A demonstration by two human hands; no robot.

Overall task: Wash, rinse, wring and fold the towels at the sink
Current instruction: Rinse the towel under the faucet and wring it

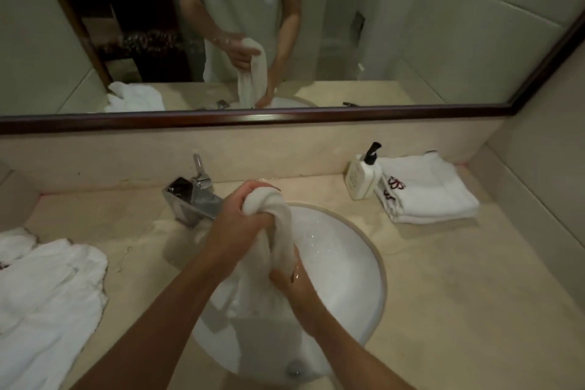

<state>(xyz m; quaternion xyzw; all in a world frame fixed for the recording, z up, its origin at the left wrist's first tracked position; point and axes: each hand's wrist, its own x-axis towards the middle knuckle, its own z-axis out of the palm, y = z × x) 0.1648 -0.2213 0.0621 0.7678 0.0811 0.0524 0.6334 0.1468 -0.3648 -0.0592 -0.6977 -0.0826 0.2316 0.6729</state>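
Observation:
A wet white towel [280,225] hangs bunched into a thick rope over the round white sink [354,247]. My left hand [240,215] grips its upper end, just right of the chrome tap [193,199]. Lower down, my right hand [294,282] grips the towel's hanging part above the basin. The towel's bottom end trails into the sink, partly hidden behind my forearms.
Crumpled white towels [47,301] lie on the beige counter at the left. Folded white towels with a red logo [427,193] are stacked at the back right, beside a white soap pump bottle [364,177]. A framed mirror [253,117] runs along the back wall.

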